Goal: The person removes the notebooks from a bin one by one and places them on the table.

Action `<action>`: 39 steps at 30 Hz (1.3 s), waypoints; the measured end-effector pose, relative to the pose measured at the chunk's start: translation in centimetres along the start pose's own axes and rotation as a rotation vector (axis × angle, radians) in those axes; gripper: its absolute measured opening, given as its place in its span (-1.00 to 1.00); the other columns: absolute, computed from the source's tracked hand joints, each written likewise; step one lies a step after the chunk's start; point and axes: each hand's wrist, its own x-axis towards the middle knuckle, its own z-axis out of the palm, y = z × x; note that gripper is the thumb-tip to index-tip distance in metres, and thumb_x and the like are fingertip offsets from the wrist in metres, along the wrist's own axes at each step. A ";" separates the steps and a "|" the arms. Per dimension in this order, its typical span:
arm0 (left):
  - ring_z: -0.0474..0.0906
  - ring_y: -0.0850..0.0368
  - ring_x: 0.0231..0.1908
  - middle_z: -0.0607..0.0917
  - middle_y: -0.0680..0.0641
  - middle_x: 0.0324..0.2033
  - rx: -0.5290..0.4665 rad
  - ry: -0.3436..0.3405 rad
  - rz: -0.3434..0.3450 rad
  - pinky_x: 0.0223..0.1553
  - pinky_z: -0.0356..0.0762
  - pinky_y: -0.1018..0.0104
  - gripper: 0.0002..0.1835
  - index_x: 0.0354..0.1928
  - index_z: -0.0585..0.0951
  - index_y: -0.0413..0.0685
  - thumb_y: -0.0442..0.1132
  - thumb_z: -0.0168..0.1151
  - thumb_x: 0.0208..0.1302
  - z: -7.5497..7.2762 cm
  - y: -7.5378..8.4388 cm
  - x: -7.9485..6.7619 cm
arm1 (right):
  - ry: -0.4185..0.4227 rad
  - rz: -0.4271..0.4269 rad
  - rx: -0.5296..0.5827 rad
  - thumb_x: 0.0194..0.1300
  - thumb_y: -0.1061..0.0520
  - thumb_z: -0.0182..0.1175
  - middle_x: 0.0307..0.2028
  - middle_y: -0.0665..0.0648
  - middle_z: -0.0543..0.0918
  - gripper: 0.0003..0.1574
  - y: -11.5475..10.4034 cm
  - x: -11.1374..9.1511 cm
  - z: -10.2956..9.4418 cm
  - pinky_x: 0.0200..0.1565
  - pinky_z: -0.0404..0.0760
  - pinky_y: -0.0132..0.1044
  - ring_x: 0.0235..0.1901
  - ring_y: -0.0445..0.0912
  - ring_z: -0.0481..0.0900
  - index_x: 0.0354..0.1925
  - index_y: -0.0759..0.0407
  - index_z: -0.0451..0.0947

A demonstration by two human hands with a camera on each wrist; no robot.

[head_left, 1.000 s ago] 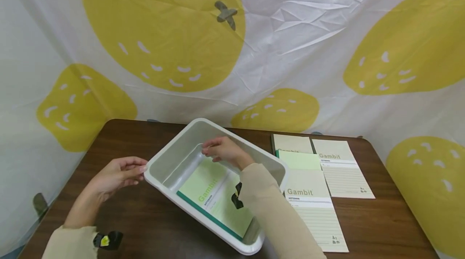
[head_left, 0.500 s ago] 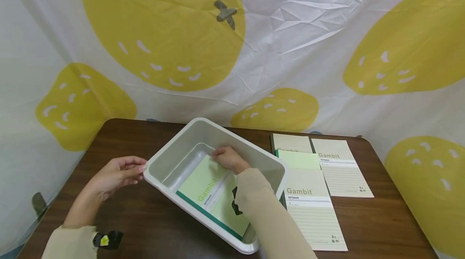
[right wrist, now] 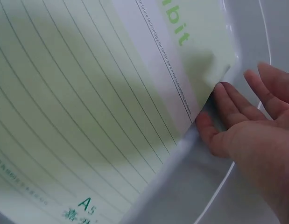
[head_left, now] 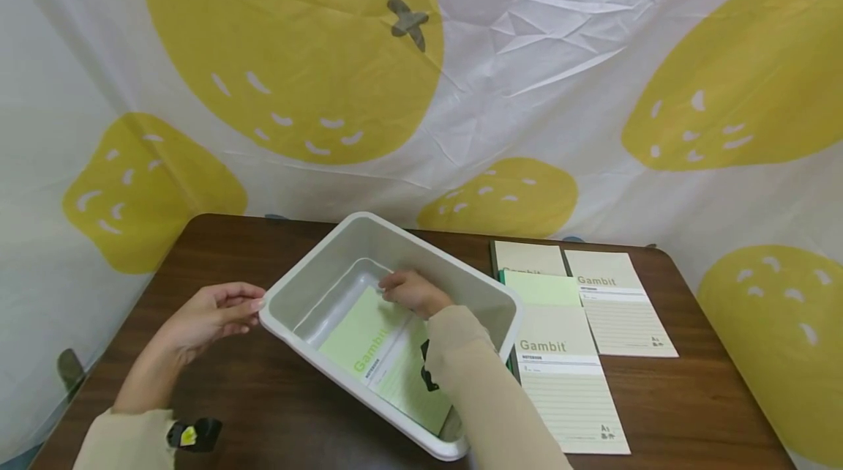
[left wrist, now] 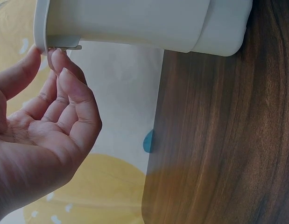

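A white plastic basin [head_left: 421, 265] sits askew on the table, with a pale green notebook [head_left: 369, 331] lying inside it. My left hand [head_left: 214, 316] pinches the basin's left corner rim between thumb and index finger; the left wrist view shows this grip at the lip, the left hand [left wrist: 51, 116] palm visible. Inside the basin, my right hand [head_left: 415, 293] is at the notebook's far edge. In the right wrist view, fingertips of the right hand [right wrist: 251, 116] touch the edge of the notebook [right wrist: 111, 102], while thumb and index stay off it.
To the basin's right lie several notebooks: a cream one [head_left: 566, 382] in front, a pale green one [head_left: 540, 289] partly over others, and another cream one [head_left: 619, 301] farther right. The dark wooden table [head_left: 698, 397] backs onto a lemon-print cloth [head_left: 514, 104].
My right hand has lowered onto the notebook's far edge. The notebook has slid toward the basin's near wall, and its dark green spine is now hidden. The left hand stays on the rim.
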 end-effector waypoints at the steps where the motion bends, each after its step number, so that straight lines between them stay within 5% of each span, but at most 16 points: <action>1: 0.54 0.17 -0.37 0.61 0.00 -0.39 -0.001 0.000 0.001 -0.33 0.57 0.34 -0.56 -0.02 0.38 -0.57 -0.27 0.19 0.27 0.0 0.0 0.0 | -0.002 -0.014 -0.008 0.25 0.40 0.06 0.03 0.32 0.50 -0.59 0.6 0.5 0.0 0.02 0.41 -0.20 -0.02 0.02 0.42 0.09 0.46 0.42; 5: 0.54 0.17 -0.37 0.61 0.00 -0.39 -0.013 0.001 0.005 -0.34 0.56 0.35 -0.58 -0.03 0.40 -0.55 -0.27 0.19 0.27 0.0 0.0 0.0 | -0.026 -0.079 0.029 0.19 0.34 0.15 -0.04 0.12 0.54 -0.61 6.3 6.2 -0.3 -0.07 0.45 -0.29 -0.10 -0.10 0.45 0.03 0.25 0.53; 8: 0.54 0.16 -0.37 0.61 0.00 -0.39 -0.015 0.005 0.005 -0.35 0.56 0.36 -0.59 -0.04 0.41 -0.53 -0.28 0.20 0.26 0.0 0.0 0.0 | 0.000 -0.101 0.074 0.09 0.39 0.17 -0.15 0.07 0.56 -0.62 7.5 7.8 -0.3 -0.24 0.47 -0.33 -0.23 -0.13 0.45 -0.07 0.23 0.60; 13: 0.54 0.17 -0.37 0.61 0.01 -0.39 -0.018 0.004 0.004 -0.34 0.56 0.35 -0.60 -0.04 0.41 -0.53 -0.28 0.20 0.27 0.0 0.0 0.0 | 0.144 -0.074 0.038 0.01 0.52 0.12 -0.29 0.21 0.58 -0.66 1.2 2.5 -0.1 -0.36 0.44 -0.37 -0.36 -0.11 0.43 -0.18 0.43 0.60; 16: 0.55 0.16 -0.37 0.61 0.01 -0.39 -0.018 0.006 0.001 -0.33 0.56 0.35 -0.59 -0.04 0.41 -0.53 -0.27 0.20 0.26 0.0 0.1 0.1 | 0.182 -0.126 -0.008 -0.03 0.53 0.13 -0.39 0.26 0.62 -0.70 -0.9 0.7 0.0 -0.45 0.38 -0.48 -0.46 -0.19 0.42 -0.24 0.50 0.60; 32: 0.54 0.18 -0.38 0.61 0.01 -0.40 -0.012 0.003 -0.008 -0.34 0.57 0.34 -0.58 -0.01 0.39 -0.57 -0.29 0.18 0.28 0.0 -0.1 0.2 | 0.116 -0.162 -0.004 -0.08 0.55 0.21 -0.44 0.12 0.62 -0.68 -5.2 -1.7 -2.0 -0.42 0.44 -0.41 -0.43 -0.15 0.46 -0.28 0.38 0.66; 39: 0.54 0.19 -0.39 0.61 0.01 -0.39 -0.015 0.004 -0.008 -0.36 0.56 0.36 -0.57 0.00 0.38 -0.58 -0.29 0.17 0.28 0.1 -0.1 0.1 | 0.126 -0.148 0.108 -0.04 0.55 0.22 -0.40 0.12 0.61 -0.68 -8.4 -3.8 -3.7 -0.43 0.47 -0.36 -0.41 -0.12 0.47 -0.25 0.39 0.65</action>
